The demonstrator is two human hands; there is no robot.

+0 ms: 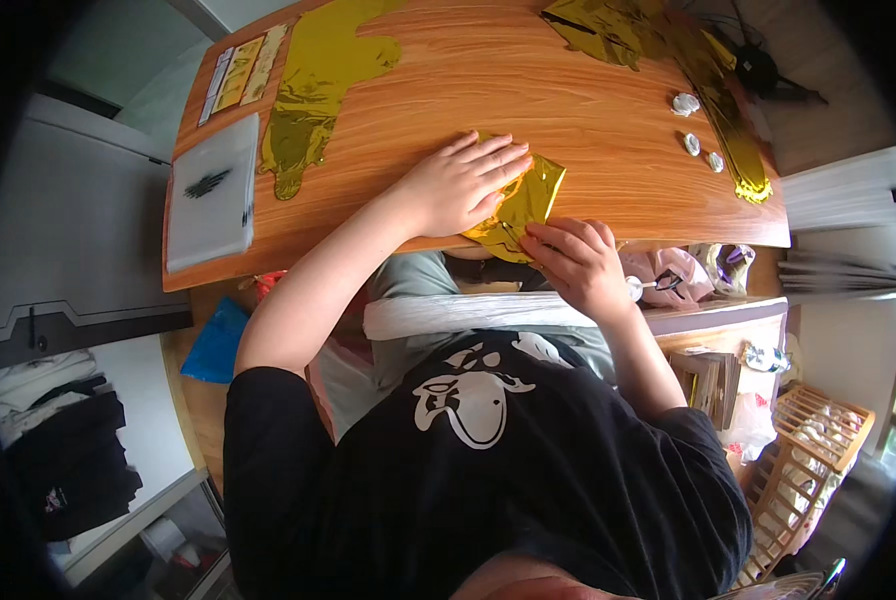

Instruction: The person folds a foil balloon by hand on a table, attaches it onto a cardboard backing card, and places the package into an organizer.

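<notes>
Fingers of my right hand (578, 262), low in the middle of the frame, are curled and pinching the near corner of a gold foil piece (524, 208) at the table's front edge. Just above it, my left hand (463, 185) lies flat and spread, palm pressing down on the same foil, holding nothing closed. The foil sits crumpled between both hands on the wooden table (608, 120), partly overhanging the edge. My worry: thin foil like this could tear at the pinched corner if I pull against the pressing palm, or slip off the edge if the palm lifts. Farther up, a long gold foil shape (318, 90) lies upper left beside a white pad (213, 190); three small pale lumps (692, 130) and more gold foil (668, 50) sit upper right.
</notes>
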